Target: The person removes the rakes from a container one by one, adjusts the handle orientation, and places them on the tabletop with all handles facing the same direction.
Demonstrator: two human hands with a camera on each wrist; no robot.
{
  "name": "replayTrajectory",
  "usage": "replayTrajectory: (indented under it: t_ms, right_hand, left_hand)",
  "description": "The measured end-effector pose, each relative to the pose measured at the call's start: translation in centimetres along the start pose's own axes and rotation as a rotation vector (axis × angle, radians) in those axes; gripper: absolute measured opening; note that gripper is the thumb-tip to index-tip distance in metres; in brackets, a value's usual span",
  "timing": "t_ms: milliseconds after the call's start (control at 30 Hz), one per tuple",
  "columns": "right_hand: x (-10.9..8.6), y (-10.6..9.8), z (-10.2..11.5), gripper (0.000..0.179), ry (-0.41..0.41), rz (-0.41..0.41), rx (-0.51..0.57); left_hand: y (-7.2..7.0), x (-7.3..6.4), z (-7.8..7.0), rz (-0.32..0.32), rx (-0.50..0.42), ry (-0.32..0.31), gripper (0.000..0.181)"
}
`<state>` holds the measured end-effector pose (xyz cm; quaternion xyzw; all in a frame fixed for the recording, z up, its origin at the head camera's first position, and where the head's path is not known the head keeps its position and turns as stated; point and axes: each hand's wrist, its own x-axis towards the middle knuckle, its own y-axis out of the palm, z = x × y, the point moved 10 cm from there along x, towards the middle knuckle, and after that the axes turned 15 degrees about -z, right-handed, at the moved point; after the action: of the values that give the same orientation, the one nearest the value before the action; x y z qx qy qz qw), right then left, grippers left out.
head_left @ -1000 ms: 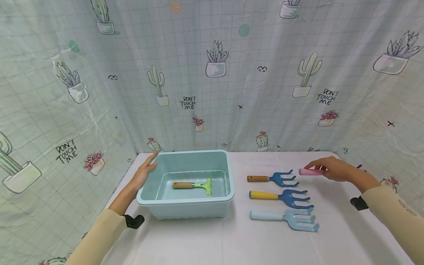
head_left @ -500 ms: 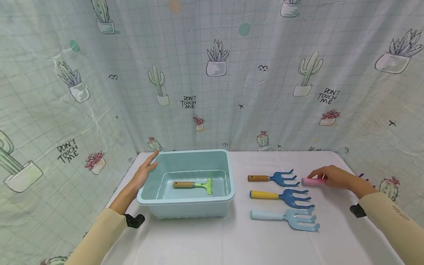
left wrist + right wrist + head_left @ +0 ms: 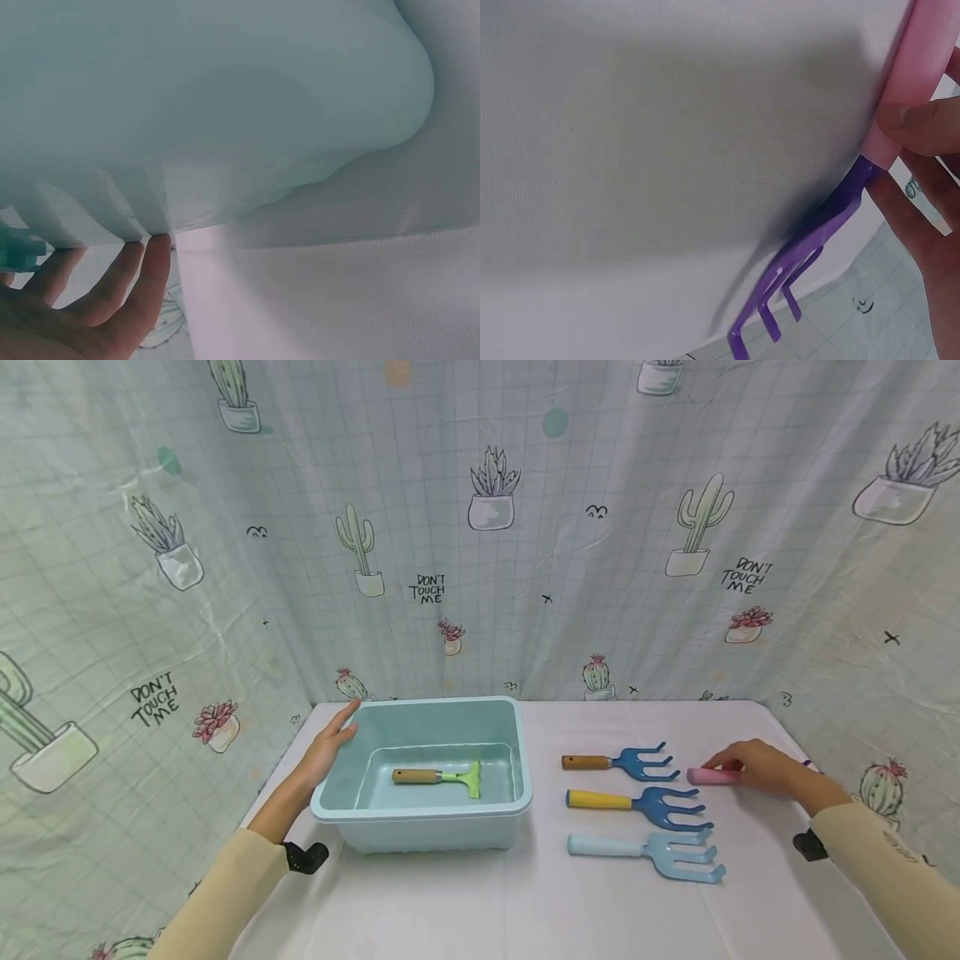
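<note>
My right hand [image 3: 759, 768] pinches the pink handle [image 3: 708, 776] of a hand cultivator on the right of the table. The right wrist view shows its purple pronged head [image 3: 806, 236] low over the white cloth, with the thumb on the handle near the neck. At the left rim of a pale blue-green plastic basin [image 3: 423, 815] is my left hand [image 3: 324, 758]. In the left wrist view, its fairly straight fingers [image 3: 146, 281] touch the basin's outer wall. A small green-headed tool with a wooden handle [image 3: 417, 776] lies inside the basin.
Between basin and right hand lie a blue cultivator with a wooden handle [image 3: 588, 762], a blue one with a yellow handle [image 3: 600, 800] and a light blue one [image 3: 606, 847], one below another. A cactus-print curtain [image 3: 420, 552] encloses the table's back and sides.
My right hand has lowered the pink-handled cultivator to the table, slightly towards me, beside the blue one with the wooden handle. The left hand stays at the basin's rim.
</note>
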<state>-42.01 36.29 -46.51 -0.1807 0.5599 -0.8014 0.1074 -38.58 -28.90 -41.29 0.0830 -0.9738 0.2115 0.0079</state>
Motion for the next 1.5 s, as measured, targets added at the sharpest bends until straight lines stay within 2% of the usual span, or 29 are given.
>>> replayTrajectory:
  t_ms: [167, 567, 800, 1000, 1200, 1500]
  right_hand:
    - [0.0, 0.0, -0.1, 0.027, 0.04, 0.016, 0.006]
    - [0.4, -0.2, 0.6, 0.029, 0.018, 0.071, 0.013]
    - [0.7, -0.2, 0.4, 0.033, 0.018, 0.077, -0.012]
    - [1.3, -1.1, 1.1, 0.037, 0.012, 0.091, 0.007]
    - [2.3, -2.8, 3.0, 0.043, 0.007, 0.115, 0.03]
    - [5.1, -6.7, 9.2, 0.043, -0.114, 0.071, 0.023]
  left_hand:
    - [0.0, 0.2, 0.1, -0.001, -0.001, -0.006, 0.06]
    - [0.0, 0.1, 0.1, 0.003, -0.01, 0.002, 0.06]
    - [0.0, 0.2, 0.1, 0.004, -0.003, -0.004, 0.06]
    - [0.0, 0.4, 0.3, 0.003, 0.002, -0.016, 0.059]
    - [-0.1, 0.0, 0.1, 0.0, 0.003, -0.009, 0.06]
    - [0.0, -0.1, -0.1, 0.006, 0.004, -0.043, 0.059]
